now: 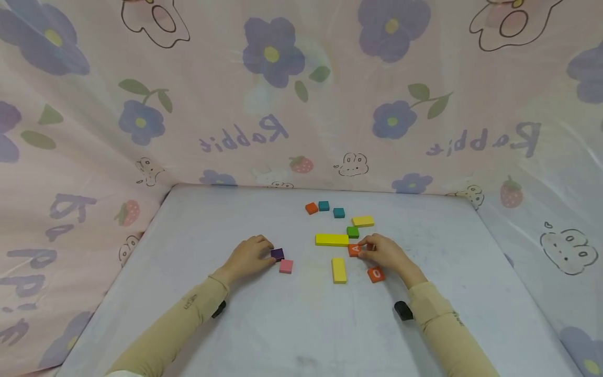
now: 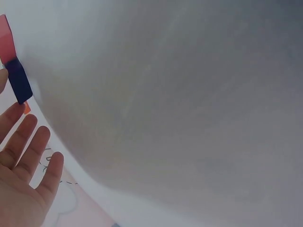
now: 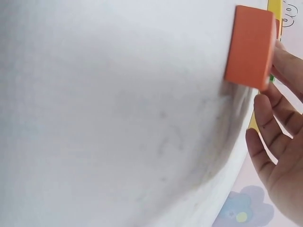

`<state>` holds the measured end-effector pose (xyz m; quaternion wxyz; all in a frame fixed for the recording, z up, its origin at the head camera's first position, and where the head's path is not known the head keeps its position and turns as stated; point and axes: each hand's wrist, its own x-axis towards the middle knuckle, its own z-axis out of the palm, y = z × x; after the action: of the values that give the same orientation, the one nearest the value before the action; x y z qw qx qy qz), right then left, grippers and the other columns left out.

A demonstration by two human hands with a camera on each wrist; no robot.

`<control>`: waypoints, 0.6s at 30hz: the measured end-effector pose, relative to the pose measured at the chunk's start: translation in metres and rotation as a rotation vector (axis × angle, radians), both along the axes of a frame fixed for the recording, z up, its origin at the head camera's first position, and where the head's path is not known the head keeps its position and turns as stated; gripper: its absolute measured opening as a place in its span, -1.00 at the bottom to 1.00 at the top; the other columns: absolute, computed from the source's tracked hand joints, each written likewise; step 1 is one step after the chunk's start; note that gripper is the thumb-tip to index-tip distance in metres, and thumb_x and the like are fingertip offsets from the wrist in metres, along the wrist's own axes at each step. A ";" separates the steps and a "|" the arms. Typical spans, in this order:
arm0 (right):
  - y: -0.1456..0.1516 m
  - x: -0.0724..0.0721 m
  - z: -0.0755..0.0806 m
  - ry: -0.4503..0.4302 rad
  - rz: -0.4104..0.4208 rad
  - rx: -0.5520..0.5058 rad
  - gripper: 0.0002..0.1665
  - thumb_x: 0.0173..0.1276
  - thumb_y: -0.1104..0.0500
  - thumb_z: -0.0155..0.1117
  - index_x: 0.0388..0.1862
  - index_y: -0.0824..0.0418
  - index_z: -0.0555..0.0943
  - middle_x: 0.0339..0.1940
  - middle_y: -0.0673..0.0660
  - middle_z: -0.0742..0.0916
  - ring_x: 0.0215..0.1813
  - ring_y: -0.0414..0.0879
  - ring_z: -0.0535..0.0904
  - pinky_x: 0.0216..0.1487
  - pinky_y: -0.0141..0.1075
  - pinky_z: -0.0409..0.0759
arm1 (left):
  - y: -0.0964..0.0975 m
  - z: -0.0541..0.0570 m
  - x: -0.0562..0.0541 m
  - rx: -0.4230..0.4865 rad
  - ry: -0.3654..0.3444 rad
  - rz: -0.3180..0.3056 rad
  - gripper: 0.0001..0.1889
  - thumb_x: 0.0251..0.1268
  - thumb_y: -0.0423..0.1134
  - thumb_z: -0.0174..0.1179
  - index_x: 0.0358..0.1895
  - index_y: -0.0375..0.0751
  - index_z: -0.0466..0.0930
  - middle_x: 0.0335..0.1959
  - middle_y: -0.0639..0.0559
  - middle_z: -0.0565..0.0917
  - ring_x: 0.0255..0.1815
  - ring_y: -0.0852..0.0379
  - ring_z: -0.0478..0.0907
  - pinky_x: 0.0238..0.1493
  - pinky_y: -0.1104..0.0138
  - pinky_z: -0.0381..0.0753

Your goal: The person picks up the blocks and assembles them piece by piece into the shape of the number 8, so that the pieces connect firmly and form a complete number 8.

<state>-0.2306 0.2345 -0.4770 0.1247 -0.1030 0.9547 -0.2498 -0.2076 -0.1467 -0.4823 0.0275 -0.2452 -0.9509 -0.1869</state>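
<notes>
My left hand (image 1: pixel 248 256) is at the left of the table, with thumb and index finger pinching a dark purple block (image 1: pixel 277 254). In the left wrist view the same purple block (image 2: pixel 19 80) sits between thumb and index fingertip, while the other fingers (image 2: pixel 33 156) spread loosely. A pink block (image 1: pixel 286 266) lies right beside it. With thumb and index finger, my right hand (image 1: pixel 386 254) pinches an orange block marked A (image 1: pixel 354 250), just below the end of a long yellow block (image 1: pixel 332 240). Another orange block, marked O (image 1: pixel 376 274), lies below that hand and looms large in the right wrist view.
Above the right hand lie a green block (image 1: pixel 353 232) and a yellow block (image 1: pixel 363 221). Another yellow block (image 1: pixel 338 270) stands lengthwise nearer me. Farther back are an orange block (image 1: pixel 311 208) and two teal blocks (image 1: pixel 324 206). Patterned curtain (image 1: pixel 301 104) surrounds the white table (image 1: pixel 301 324).
</notes>
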 end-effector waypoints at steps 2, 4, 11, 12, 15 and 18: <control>0.000 0.000 0.000 -0.006 -0.003 -0.005 -0.65 0.24 0.02 0.28 -0.03 0.12 0.61 -0.33 0.05 0.59 -0.34 -0.11 0.42 -0.32 -0.31 0.40 | -0.001 0.000 -0.001 -0.003 -0.004 0.004 -0.69 0.10 -0.04 0.29 -0.15 -0.14 0.64 -0.15 0.03 0.64 -0.07 0.02 0.57 -0.08 0.10 0.55; -0.001 0.001 0.001 -0.010 -0.010 -0.009 -0.66 0.24 0.03 0.28 -0.03 0.12 0.61 -0.34 0.05 0.59 -0.34 -0.11 0.42 -0.32 -0.31 0.40 | -0.001 0.000 -0.002 -0.004 -0.009 0.007 -0.69 0.09 -0.04 0.30 -0.16 -0.13 0.65 -0.16 0.03 0.64 -0.08 0.02 0.57 -0.07 0.11 0.55; -0.001 0.002 0.001 -0.009 -0.007 -0.021 -0.66 0.24 0.05 0.28 -0.03 0.14 0.61 -0.36 0.06 0.59 -0.36 -0.11 0.41 -0.35 -0.32 0.38 | 0.001 0.002 -0.004 0.012 -0.043 0.012 -0.72 0.06 -0.08 0.33 -0.21 -0.17 0.65 -0.18 0.02 0.65 -0.10 0.01 0.58 -0.06 0.10 0.55; -0.001 0.002 0.001 -0.009 -0.008 -0.021 -0.66 0.24 0.05 0.28 -0.03 0.14 0.61 -0.36 0.06 0.59 -0.36 -0.11 0.41 -0.35 -0.32 0.38 | 0.001 0.002 -0.004 0.012 -0.046 0.012 -0.73 0.06 -0.09 0.33 -0.22 -0.17 0.65 -0.18 0.02 0.66 -0.10 0.01 0.58 -0.06 0.10 0.55; -0.001 0.001 0.001 -0.014 -0.012 -0.025 -0.66 0.25 0.05 0.28 -0.03 0.14 0.61 -0.36 0.05 0.59 -0.36 -0.11 0.42 -0.34 -0.32 0.39 | 0.003 0.002 -0.005 0.003 -0.046 0.017 -0.73 0.06 -0.09 0.33 -0.23 -0.17 0.65 -0.20 0.04 0.66 -0.11 0.02 0.58 -0.05 0.11 0.56; -0.001 0.002 0.001 -0.017 -0.012 -0.028 -0.66 0.25 0.04 0.27 -0.02 0.13 0.60 -0.35 0.05 0.59 -0.35 -0.11 0.42 -0.34 -0.32 0.39 | 0.005 0.003 -0.006 0.002 -0.036 0.015 -0.74 0.07 -0.10 0.32 -0.24 -0.18 0.64 -0.23 0.05 0.65 -0.14 0.04 0.59 -0.10 0.12 0.57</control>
<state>-0.2289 0.2334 -0.4755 0.1301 -0.0967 0.9506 -0.2648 -0.2133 -0.1418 -0.4791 0.0118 -0.2347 -0.9528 -0.1920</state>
